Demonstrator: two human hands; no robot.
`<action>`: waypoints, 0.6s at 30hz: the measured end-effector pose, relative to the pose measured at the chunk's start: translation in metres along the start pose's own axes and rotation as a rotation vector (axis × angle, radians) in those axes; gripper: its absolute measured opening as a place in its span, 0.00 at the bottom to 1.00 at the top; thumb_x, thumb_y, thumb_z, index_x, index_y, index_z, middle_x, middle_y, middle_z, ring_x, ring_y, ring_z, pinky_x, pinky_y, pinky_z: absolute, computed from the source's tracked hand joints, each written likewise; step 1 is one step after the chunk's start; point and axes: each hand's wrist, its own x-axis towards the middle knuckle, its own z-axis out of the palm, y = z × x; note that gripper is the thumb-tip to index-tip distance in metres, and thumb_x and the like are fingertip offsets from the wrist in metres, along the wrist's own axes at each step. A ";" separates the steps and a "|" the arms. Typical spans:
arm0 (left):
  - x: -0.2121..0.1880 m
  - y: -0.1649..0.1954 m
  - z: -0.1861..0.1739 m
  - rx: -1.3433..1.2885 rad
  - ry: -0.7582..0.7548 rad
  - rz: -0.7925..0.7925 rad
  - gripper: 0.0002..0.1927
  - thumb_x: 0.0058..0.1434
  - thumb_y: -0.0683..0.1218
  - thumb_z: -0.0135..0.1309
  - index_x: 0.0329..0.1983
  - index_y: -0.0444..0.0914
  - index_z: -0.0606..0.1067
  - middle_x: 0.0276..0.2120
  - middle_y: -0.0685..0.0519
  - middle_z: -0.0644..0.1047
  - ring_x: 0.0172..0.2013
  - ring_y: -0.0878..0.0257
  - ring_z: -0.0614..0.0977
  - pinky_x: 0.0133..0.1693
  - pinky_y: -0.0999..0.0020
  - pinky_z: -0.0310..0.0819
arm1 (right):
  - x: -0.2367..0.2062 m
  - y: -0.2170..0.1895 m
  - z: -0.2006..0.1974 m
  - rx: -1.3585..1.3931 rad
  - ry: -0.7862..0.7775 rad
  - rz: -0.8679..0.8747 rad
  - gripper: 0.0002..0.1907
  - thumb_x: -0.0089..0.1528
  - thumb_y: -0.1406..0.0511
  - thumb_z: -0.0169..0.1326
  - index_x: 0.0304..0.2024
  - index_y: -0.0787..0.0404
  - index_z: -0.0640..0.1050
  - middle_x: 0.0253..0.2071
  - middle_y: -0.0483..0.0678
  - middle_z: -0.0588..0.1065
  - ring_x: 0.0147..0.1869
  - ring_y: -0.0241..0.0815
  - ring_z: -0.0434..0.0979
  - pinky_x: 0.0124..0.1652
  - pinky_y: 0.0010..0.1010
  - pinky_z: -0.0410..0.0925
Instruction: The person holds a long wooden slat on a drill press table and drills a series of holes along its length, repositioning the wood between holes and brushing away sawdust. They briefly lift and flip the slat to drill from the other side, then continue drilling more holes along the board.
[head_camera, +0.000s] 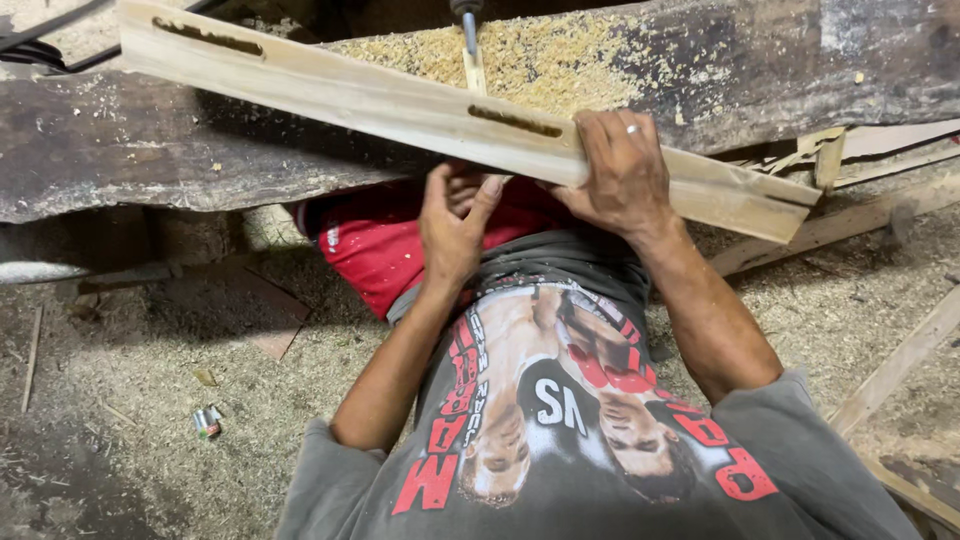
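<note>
- We see a long pale wooden board (400, 105) lying slantwise across the dark, worn wooden table (120, 150), its left end far and high, its right end nearer and lower, jutting past the table edge.
- Two narrow slots are already cut in its upper face: one close to the far left end (208, 38), one around the middle (515, 121). Both look finished through their length, as far as we can judge.
- A metal drill bit (469, 30) hangs from above just behind the board, near the middle slot, with a small pale wooden sliver (476, 72) below it. We judge the slotting work to be well along; whether more slots are due toward the right end, we cannot tell.
- Loose yellow sawdust (560, 55) is heaped on the table behind the board, and more covers the floor (130, 360).
- Our right hand (622, 170) lies over the board just right of the middle slot, fingers (600, 150) wrapped across its top and near edge, clasping it firmly, a ring on one finger.
- Our left hand (455, 225) is raised beneath the board, palm turned up, fingers loosely spread and curled; they seem to touch the underside, yet we cannot tell if they grip anything.
- Both forearms reach upward from the grey printed shirt (560, 430).
- A small cylindrical object (207, 422) lies on the floor at the left.
</note>
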 end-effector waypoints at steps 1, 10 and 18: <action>-0.001 -0.001 0.004 -0.105 -0.028 -0.006 0.33 0.62 0.55 0.62 0.62 0.31 0.66 0.51 0.42 0.77 0.49 0.57 0.81 0.54 0.60 0.77 | -0.009 -0.008 0.000 -0.014 0.012 0.015 0.43 0.47 0.55 0.73 0.59 0.67 0.71 0.51 0.55 0.73 0.54 0.54 0.73 0.57 0.46 0.62; -0.056 -0.033 0.017 -0.252 -0.284 -0.003 0.28 0.66 0.51 0.62 0.58 0.24 0.73 0.49 0.43 0.78 0.48 0.60 0.78 0.55 0.65 0.73 | -0.117 -0.078 -0.038 -0.317 0.139 0.221 0.38 0.52 0.57 0.71 0.60 0.65 0.73 0.56 0.53 0.75 0.58 0.51 0.75 0.60 0.47 0.61; -0.094 0.008 0.058 -0.127 -0.727 0.322 0.40 0.61 0.49 0.65 0.70 0.30 0.60 0.62 0.45 0.69 0.62 0.57 0.71 0.67 0.62 0.60 | -0.194 -0.146 -0.100 -0.532 0.535 0.630 0.33 0.55 0.60 0.74 0.56 0.66 0.74 0.54 0.54 0.76 0.56 0.53 0.77 0.58 0.48 0.63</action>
